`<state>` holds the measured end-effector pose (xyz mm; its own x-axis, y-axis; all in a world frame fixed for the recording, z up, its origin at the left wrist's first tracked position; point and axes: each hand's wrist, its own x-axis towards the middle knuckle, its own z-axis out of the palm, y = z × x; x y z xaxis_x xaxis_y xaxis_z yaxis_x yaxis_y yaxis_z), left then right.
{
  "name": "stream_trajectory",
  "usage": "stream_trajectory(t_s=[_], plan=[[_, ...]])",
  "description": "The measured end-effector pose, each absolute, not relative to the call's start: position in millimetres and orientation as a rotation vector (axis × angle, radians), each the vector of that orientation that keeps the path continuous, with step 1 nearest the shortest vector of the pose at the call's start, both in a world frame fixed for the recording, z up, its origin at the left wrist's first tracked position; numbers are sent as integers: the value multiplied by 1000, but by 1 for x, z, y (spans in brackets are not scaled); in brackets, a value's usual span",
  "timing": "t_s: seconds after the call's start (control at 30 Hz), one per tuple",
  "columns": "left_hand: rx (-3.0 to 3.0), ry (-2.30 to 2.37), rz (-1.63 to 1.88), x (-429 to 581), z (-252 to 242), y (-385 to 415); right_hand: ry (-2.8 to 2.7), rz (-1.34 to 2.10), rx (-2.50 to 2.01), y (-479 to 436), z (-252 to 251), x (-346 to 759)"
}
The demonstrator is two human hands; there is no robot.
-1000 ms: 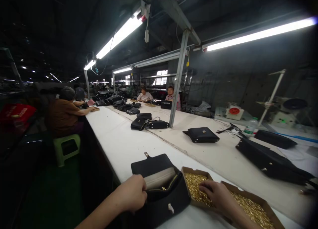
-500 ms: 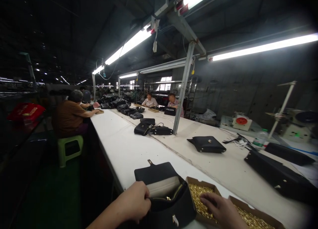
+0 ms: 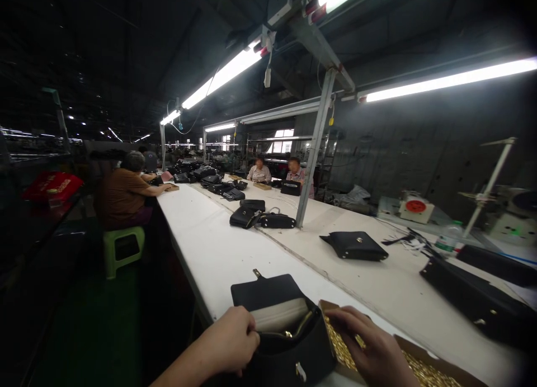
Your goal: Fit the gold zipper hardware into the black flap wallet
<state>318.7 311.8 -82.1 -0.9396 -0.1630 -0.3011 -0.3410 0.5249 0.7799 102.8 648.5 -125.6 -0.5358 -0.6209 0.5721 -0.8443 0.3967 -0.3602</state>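
Note:
A black handbag (image 3: pixel 293 356) lies at the table's near edge with its flap (image 3: pixel 264 292) folded back. Its pale lining and a gold zip show in the opening. My left hand (image 3: pixel 232 339) is closed on the left edge of the bag's mouth. A white-wrapped clasp (image 3: pixel 300 371) sits on the bag's front. My right hand (image 3: pixel 371 345) is over a cardboard box of small gold metal fittings (image 3: pixel 340 345), its curled fingertips by the bag's right side. Whatever is between those fingers is too small or hidden to name.
A second box of gold fittings (image 3: pixel 423 370) stands at right. More black bags (image 3: pixel 356 245) lie along the long white table (image 3: pixel 197 230), near a metal post (image 3: pixel 316 152). A plastic bottle (image 3: pixel 450 236) stands at right. Co-workers (image 3: pixel 126 191) sit farther off.
My right hand has lifted from among the gold fittings and moved left towards the bag. My left hand keeps its hold on the bag. The view has shifted slightly.

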Motion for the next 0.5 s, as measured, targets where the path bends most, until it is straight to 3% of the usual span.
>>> stream_trajectory(t_s=[0.2,0.5], plan=[[-439,2573,1406,322,-82,315,-2101,836,1600,590,-94,168],[-459,2720,1398,332,-61,315,-2011,867,1745,505,-120,182]])
